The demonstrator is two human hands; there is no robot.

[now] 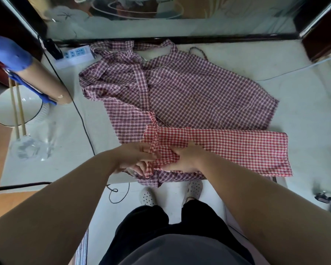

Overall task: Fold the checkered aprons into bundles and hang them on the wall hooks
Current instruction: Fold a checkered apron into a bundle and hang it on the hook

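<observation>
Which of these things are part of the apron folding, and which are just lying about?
In the job:
red apron; its strap in the left hand; right hand holding it; purple apron.

Lying about:
power strip; bowl; chopsticks; black cable.

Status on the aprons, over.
Both busy: left hand pinching strap; right hand holding folded red apron. Under it, purple apron spread, unfolded. Nothing in the way.

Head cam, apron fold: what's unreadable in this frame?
- Hooks: outside the head view.
- Right hand: fingers partly under red apron cloth; grip unclear.
- Left hand holds the strap; the strap hides its fingertips.
- Maroon apron: near edge covered by the red apron and both arms.
- Blue object, top left: blurred, cut by the edge.
</observation>
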